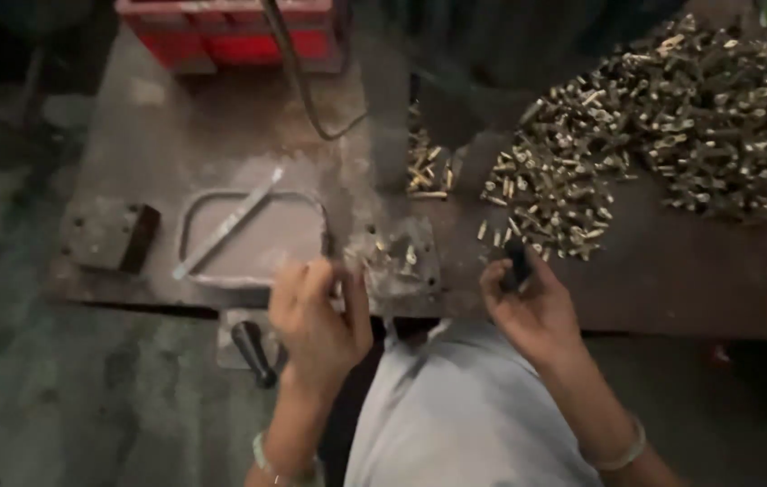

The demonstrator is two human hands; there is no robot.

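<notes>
Head view: left hand curls closed at the table edge; right hand pinches a dark piece, heap of brass parts within reach.

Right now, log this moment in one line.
left hand: at grey metal plate | right hand: holds small dark part | heap of small brass pieces: beyond

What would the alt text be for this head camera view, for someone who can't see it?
Seen from above, a person's left hand rests at the edge of a worn metal workbench while the right hand holds a small dark object beside a large pile of small brass parts. A red crate sits at the back.
</notes>
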